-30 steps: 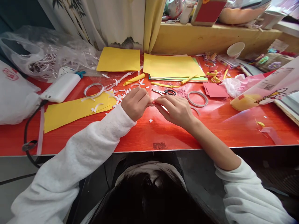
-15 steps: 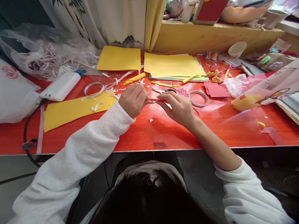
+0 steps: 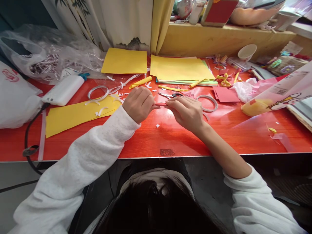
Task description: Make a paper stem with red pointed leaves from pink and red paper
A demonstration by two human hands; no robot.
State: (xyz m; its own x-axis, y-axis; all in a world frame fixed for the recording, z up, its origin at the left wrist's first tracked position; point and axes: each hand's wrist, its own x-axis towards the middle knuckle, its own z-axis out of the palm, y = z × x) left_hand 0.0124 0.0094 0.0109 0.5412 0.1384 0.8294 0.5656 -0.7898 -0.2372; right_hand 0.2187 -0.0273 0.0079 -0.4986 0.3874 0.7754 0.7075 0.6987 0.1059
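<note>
A narrow piece of red paper [image 3: 160, 104] is stretched level between my two hands, just above the red table [image 3: 168, 136]. My left hand [image 3: 138, 103] pinches its left end between thumb and fingers. The right end is gripped by my right hand [image 3: 186, 112], whose fingers cover part of it. Right behind the paper lie scissors [image 3: 177, 95] with dark handles. A ring of white tape [image 3: 208, 103] rests beside my right hand, and a similar tape ring [image 3: 97, 93] lies to the left of my left hand.
Yellow paper sheets [image 3: 124, 61] and a paper stack [image 3: 180, 68] lie at the back. Yellow strips [image 3: 73, 115] are on the left near a white power bank [image 3: 63, 91]. Red paper squares [image 3: 226, 94], a paper cup [image 3: 247, 52] and a clear printed bag [image 3: 280, 91] stand at the right.
My right hand's fingers have drawn in and curled, and its thumb has shifted up along the red paper. My left hand has moved only slightly.
</note>
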